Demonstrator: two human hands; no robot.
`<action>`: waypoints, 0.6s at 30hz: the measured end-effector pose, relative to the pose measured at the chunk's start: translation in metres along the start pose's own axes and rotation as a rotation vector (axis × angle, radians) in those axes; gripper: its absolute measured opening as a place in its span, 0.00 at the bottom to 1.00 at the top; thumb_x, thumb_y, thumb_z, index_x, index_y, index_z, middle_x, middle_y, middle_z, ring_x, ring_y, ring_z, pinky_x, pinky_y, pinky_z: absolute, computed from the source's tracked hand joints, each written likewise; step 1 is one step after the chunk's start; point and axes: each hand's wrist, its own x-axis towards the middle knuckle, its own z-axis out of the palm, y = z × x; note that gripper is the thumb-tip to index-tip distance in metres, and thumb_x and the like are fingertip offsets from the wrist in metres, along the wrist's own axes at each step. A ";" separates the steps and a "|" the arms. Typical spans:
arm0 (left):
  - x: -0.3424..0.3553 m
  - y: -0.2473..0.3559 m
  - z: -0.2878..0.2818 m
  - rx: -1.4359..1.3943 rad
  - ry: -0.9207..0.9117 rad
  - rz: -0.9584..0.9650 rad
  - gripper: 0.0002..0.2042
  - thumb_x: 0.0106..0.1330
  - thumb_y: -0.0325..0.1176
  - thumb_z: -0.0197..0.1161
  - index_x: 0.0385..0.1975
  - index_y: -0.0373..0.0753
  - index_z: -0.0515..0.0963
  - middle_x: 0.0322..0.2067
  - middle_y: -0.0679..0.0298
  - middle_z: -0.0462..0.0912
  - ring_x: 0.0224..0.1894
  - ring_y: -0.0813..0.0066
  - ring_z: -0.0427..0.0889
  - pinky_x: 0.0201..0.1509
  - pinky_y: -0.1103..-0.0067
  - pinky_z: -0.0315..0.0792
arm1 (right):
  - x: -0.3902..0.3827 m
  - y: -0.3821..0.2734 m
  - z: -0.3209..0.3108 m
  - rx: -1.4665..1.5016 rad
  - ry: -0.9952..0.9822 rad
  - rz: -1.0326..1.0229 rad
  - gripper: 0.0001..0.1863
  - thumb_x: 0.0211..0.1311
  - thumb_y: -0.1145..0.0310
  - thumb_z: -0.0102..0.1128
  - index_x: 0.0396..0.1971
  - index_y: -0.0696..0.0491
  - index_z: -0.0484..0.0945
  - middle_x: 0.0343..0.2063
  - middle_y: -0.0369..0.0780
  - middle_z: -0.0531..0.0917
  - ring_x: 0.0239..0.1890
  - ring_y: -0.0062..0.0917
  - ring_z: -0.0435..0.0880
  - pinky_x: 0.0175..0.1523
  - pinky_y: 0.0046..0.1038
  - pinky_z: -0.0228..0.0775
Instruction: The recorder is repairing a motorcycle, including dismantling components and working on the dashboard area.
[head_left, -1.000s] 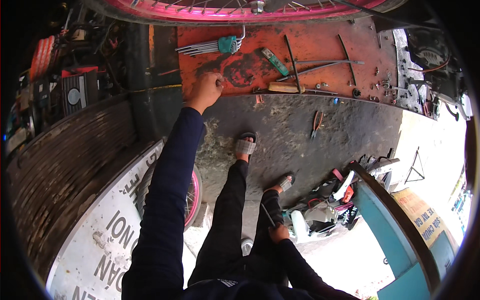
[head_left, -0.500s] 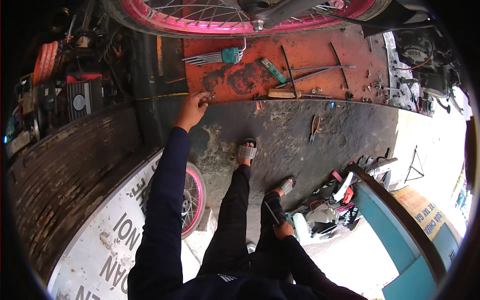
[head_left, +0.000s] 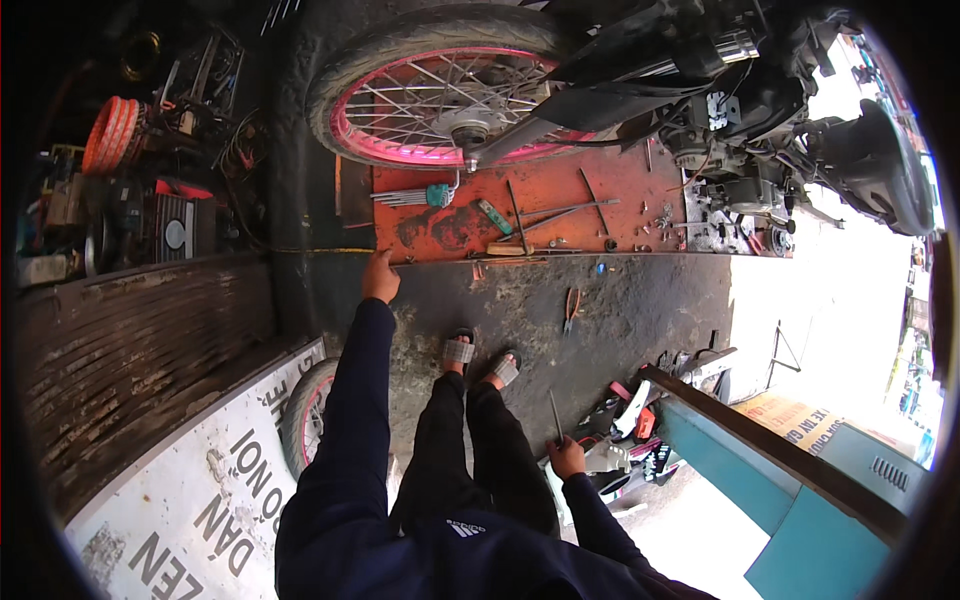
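My left hand (head_left: 380,279) reaches forward and down to the near left corner of an orange metal sheet (head_left: 620,215) lying on the ground. Its fingers are bunched and point at the sheet's edge; I see nothing in them. My right hand (head_left: 566,457) hangs low by my right leg, shut on a thin dark rod-like tool (head_left: 555,416) that sticks up from the fist. On the sheet lie a set of hex keys with a teal holder (head_left: 418,195), a green-handled screwdriver (head_left: 494,217) and several long wrenches (head_left: 560,212).
A motorcycle stands ahead, its rear wheel with a pink rim (head_left: 440,95) over the sheet. Pliers (head_left: 570,308) lie on the dark concrete. A second pink-rimmed wheel (head_left: 305,415) leans by a white signboard (head_left: 190,500) at left. Parts are heaped beside a teal counter (head_left: 790,480) at right.
The view has swung back so the motorcycle wheel now shows in full. My left hand has slid from the sheet's surface down to its near left corner. My feet have come closer together.
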 end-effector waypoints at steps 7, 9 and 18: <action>-0.181 0.130 -0.030 -0.502 -0.585 0.050 0.16 0.56 0.43 0.68 0.24 0.34 0.79 0.22 0.60 0.77 0.26 0.71 0.78 0.32 0.74 0.70 | -0.033 -0.079 -0.099 0.249 0.159 -0.458 0.12 0.66 0.65 0.45 0.30 0.59 0.70 0.26 0.51 0.74 0.32 0.51 0.74 0.36 0.44 0.64; -0.224 0.188 -0.043 -0.686 -0.860 0.317 0.25 0.50 0.46 0.73 0.43 0.35 0.77 0.43 0.58 0.77 0.49 0.68 0.76 0.52 0.74 0.69 | -0.044 -0.110 -0.139 0.419 0.058 -0.527 0.13 0.67 0.65 0.43 0.29 0.60 0.71 0.27 0.48 0.75 0.34 0.46 0.75 0.39 0.38 0.66; -0.187 0.321 -0.146 -0.759 -0.688 0.448 0.13 0.62 0.41 0.62 0.28 0.37 0.77 0.25 0.64 0.77 0.32 0.73 0.78 0.38 0.74 0.70 | -0.064 -0.230 -0.298 0.548 0.166 -1.122 0.17 0.69 0.61 0.46 0.45 0.60 0.74 0.37 0.44 0.78 0.44 0.36 0.77 0.48 0.32 0.68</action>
